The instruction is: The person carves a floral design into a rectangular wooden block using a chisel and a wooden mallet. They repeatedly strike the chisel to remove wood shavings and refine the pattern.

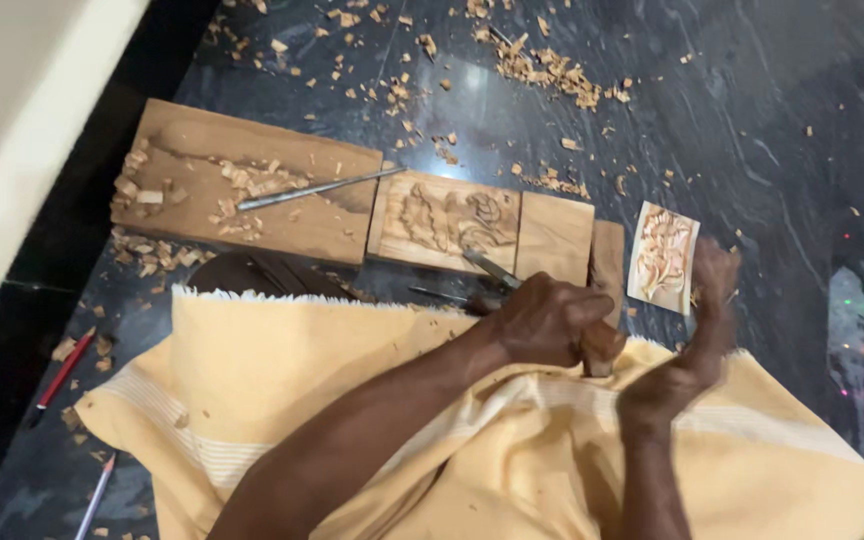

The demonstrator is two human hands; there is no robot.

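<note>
My left hand (547,320) is closed around a metal chisel (492,268), whose blade points at a carved wooden panel (442,220) on the floor. A brown wooden piece (602,345) shows under that hand. A plain wood block (552,235) lies against the panel's right side. My right hand (712,290), blurred, grips the right edge of a small pale carved relief piece (662,255), which stands tilted on the floor. A yellow cloth (352,400) covers my lap beneath both arms.
A large plank (242,185) at the left carries wood chips and a long metal chisel (312,188). Shavings (552,70) litter the dark stone floor. A red pencil (62,370) and another pencil (97,495) lie at the lower left. A white ledge (12,120) runs along the left.
</note>
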